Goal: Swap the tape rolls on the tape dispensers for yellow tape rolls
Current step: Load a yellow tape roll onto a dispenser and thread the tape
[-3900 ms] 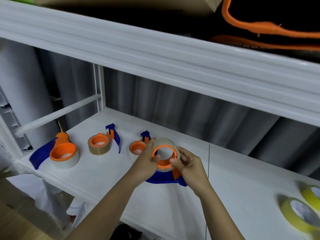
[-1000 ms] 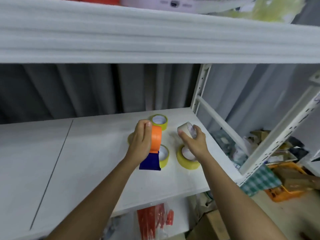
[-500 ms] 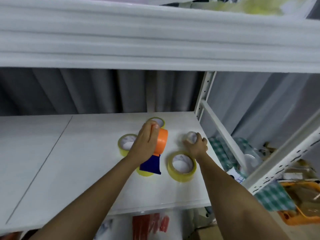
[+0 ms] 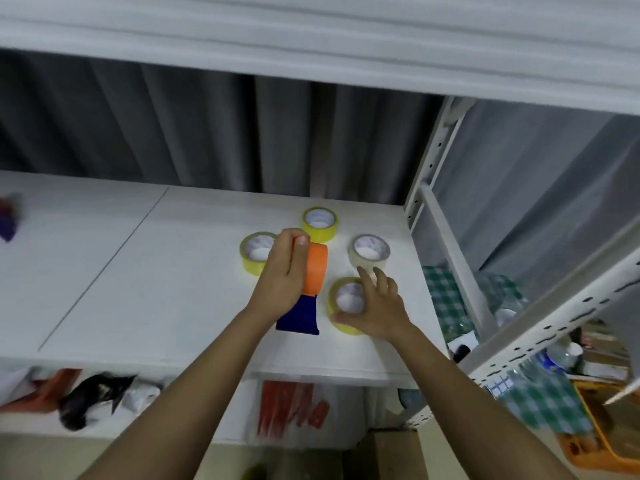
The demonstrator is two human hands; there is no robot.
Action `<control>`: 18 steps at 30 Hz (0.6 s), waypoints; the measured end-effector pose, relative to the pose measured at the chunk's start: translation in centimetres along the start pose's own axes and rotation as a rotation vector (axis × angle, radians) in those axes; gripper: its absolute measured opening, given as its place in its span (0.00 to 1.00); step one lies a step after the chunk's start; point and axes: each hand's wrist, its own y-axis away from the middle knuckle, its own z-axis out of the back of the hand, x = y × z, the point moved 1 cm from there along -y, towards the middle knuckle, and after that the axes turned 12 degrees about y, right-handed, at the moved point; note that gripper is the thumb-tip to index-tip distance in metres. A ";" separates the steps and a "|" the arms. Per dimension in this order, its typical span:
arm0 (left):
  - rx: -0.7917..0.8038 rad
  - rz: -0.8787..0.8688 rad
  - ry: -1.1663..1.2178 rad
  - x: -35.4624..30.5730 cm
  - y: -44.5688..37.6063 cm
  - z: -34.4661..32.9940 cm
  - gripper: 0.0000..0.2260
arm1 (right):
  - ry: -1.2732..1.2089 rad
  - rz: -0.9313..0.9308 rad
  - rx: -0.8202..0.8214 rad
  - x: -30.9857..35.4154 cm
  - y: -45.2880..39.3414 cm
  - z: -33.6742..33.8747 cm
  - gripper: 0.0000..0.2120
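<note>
My left hand [image 4: 282, 273] grips an orange and blue tape dispenser [image 4: 310, 285] above the white shelf [image 4: 166, 278]; its orange hub carries no roll. My right hand [image 4: 375, 308] hovers with fingers spread over a yellow tape roll [image 4: 341, 303] lying flat near the shelf's front, its thumb against the roll's near side. A pale clear tape roll [image 4: 369, 252] lies flat just beyond that hand. Two more yellow rolls lie flat: one [image 4: 255, 252] partly behind my left hand, one [image 4: 319, 223] further back.
A white upright post [image 4: 427, 168] and a slanted brace [image 4: 457, 268] bound the shelf on the right. Another shelf board [image 4: 311, 39] hangs overhead. A blurred blue and red item [image 4: 8, 220] lies at the far left. Clutter fills the lower shelf and floor.
My right hand set the clear roll down on the shelf, let go of it, and drew back over the nearest yellow roll. The left hand kept hold of the dispenser.
</note>
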 end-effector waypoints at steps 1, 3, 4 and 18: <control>0.000 -0.009 -0.018 0.0 0.3 0.0 0.15 | 0.045 -0.001 0.045 0.3 -0.2 0.0 0.55; 0.001 -0.021 -0.050 0.2 0.9 0.2 0.17 | 0.098 0.002 0.144 0.8 -0.7 0.1 0.56; 0.001 -0.024 -0.061 0.3 1.1 0.3 0.17 | 0.115 0.003 0.179 1.0 -1.0 0.1 0.55; -0.037 -0.057 -0.157 0.3 1.9 1.9 0.15 | -0.192 -0.163 -0.163 0.7 1.7 0.8 0.45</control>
